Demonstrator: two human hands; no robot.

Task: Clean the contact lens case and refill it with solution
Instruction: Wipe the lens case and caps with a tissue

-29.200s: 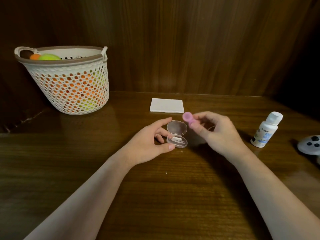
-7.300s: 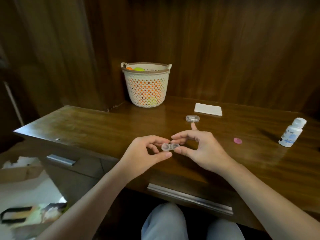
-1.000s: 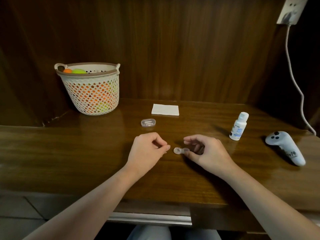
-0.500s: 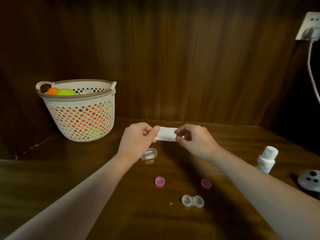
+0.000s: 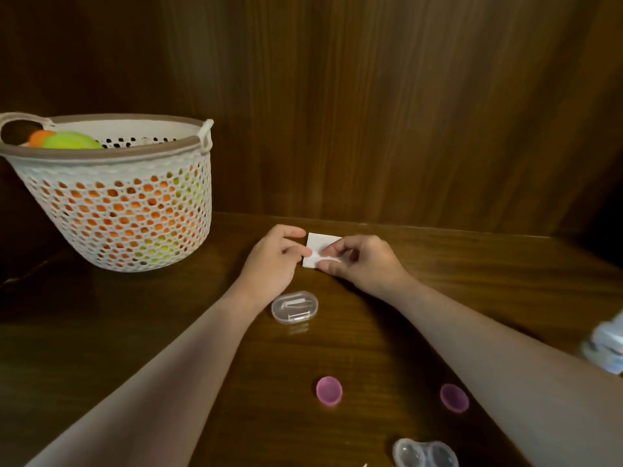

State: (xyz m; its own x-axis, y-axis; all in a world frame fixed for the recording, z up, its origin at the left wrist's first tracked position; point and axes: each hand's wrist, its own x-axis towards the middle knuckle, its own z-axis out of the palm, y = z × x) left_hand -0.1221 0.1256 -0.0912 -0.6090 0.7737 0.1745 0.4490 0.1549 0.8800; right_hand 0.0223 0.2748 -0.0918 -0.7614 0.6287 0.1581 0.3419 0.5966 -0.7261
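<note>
Both hands have settled onto the white tissue [image 5: 320, 248] at the far tabletop [image 5: 472, 271], left hand [image 5: 274, 256] and right hand [image 5: 362, 261] each with its grip pinching it, leaving the open lens case [image 5: 425, 454] near, so wiping likely comes next.

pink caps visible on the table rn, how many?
2. One pink cap lies mid-table, below the clear oval box; the other pink cap lies beside the right forearm. None seems hidden.

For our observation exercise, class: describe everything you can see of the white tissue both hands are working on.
The tissue is a small white folded rectangle that looks like soft paper, lying flat on the table near the back wall. Its far corners are sharp and uncovered. The left hand pinches its left edge, and the right hand pinches a thin layer at the near edge, covering its right part. Nothing else touches it.
</note>
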